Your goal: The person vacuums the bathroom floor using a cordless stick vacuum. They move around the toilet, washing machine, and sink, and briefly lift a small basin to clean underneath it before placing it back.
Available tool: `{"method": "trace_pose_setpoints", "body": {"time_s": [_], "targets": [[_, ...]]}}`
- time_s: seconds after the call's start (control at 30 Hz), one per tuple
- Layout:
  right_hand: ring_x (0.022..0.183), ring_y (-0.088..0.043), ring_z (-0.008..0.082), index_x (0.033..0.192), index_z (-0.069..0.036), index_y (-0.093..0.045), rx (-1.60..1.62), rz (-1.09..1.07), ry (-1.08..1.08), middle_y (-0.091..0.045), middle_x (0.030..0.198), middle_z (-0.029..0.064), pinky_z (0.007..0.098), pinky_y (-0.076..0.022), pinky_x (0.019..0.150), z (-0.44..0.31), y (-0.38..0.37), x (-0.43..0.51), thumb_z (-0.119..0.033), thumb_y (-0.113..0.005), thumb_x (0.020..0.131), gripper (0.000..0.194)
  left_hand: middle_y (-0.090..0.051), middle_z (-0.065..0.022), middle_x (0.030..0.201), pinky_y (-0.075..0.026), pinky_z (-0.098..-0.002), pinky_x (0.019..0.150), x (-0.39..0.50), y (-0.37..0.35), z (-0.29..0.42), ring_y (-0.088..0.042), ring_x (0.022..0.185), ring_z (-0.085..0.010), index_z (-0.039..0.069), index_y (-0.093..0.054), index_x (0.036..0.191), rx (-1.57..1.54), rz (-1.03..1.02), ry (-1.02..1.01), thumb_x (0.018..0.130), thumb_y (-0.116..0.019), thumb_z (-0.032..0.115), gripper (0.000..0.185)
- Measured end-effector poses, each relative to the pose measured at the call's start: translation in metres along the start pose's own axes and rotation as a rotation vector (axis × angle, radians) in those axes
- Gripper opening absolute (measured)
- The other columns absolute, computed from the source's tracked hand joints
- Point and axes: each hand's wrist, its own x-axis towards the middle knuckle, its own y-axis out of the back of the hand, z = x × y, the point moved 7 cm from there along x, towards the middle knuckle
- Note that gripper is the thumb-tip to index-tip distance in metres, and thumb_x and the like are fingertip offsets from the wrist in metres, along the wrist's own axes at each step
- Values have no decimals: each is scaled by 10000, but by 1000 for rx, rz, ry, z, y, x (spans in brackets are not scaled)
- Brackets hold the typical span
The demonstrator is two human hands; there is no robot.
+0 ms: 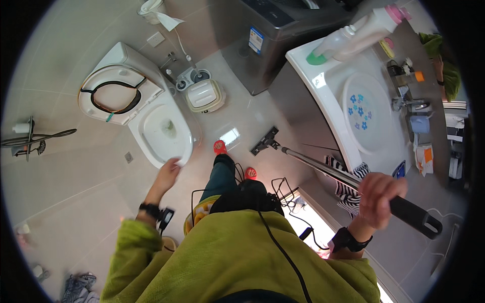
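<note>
My right hand is closed around the metal pole of a floor squeegee or mop, just below its black handle. The tool's dark flat head is at the floor between the vanity cabinet and my feet. My left hand, slightly blurred, hangs near the front rim of the white toilet bowl and holds nothing that I can see; whether it touches the rim I cannot tell. The toilet's seat and lid are raised, with a dark band on the seat.
A lidded white bin and brush holders stand beside the toilet. A grey washing machine is farther back. At right, bottles stand on the washbasin counter. A striped cloth hangs by the cabinet. Cables dangle near my legs.
</note>
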Motion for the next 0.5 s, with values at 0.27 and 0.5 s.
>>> {"method": "trace_pose_setpoints", "body": {"time_s": [0.27,0.5], "targets": [[365,-311,82,659,-105,-329,-44,233,244,-348,462,-20,200,-323,406,-50,-15,-27,-376,-480,833,356,-491,-244,998,-427,-383,806,-9,-329,197,-532,881,-299,-25,-170,1220,-967,-980,945,831,-430,456,671],[392,-356,99,652,-99,-325,-43,370,320,-382,445,10,207,-346,413,-21,-23,-61,-207,-465,836,255,-461,-122,658,-470,-380,637,59,-330,183,-494,619,-238,3,-377,733,-1539,-540,843,774,-398,9,47]]}}
